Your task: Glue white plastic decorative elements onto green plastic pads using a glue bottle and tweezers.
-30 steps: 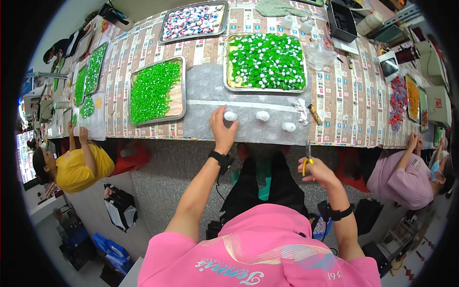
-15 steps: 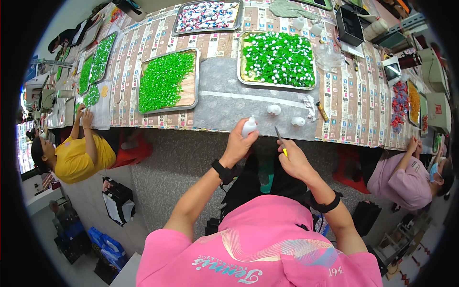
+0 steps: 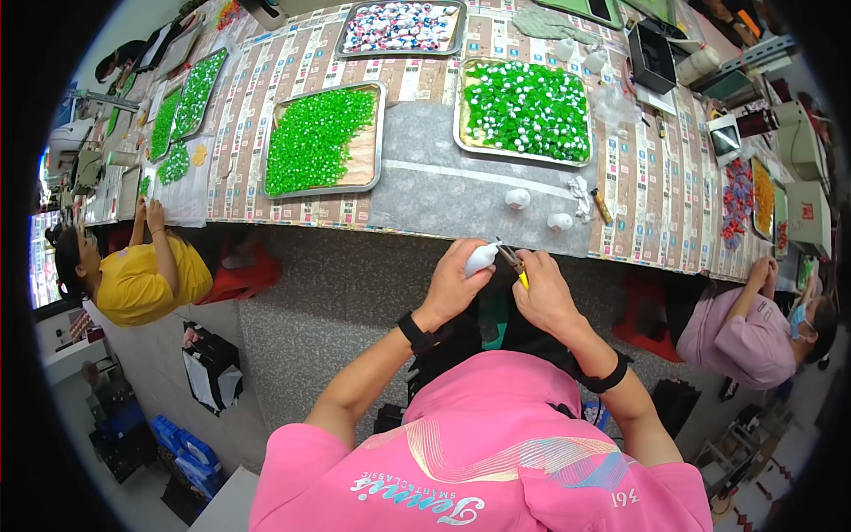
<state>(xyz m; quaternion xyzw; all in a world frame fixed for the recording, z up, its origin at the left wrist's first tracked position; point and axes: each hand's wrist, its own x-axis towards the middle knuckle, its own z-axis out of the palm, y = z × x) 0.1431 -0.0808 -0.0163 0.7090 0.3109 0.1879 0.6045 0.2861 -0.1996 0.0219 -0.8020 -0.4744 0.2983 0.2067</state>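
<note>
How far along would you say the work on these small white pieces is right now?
Looks done: two trays of green pieces, one partly filled, one full. In hand: the left hand holds a white piece while the right hand applies a small yellow-handled tool. Left: two white pieces on the table.

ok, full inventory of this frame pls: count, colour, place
white piece: 1, white, held in the left hand, below the table edge
cutters: 1, dark jaws and yellow handle, in the right hand, tip at the white piece
loose white pieces: 2, white, on the grey mat
grey mat: 1, grey, on the table in front of the person
green-piece trays: 2 near, metal, behind the mat; more far left
mixed-piece tray: 1, metal, red, white and blue pieces, far edge
co-workers: 2, yellow top left, pink top right
left hand: 1, black wristband
right hand: 1, black wristband
</note>
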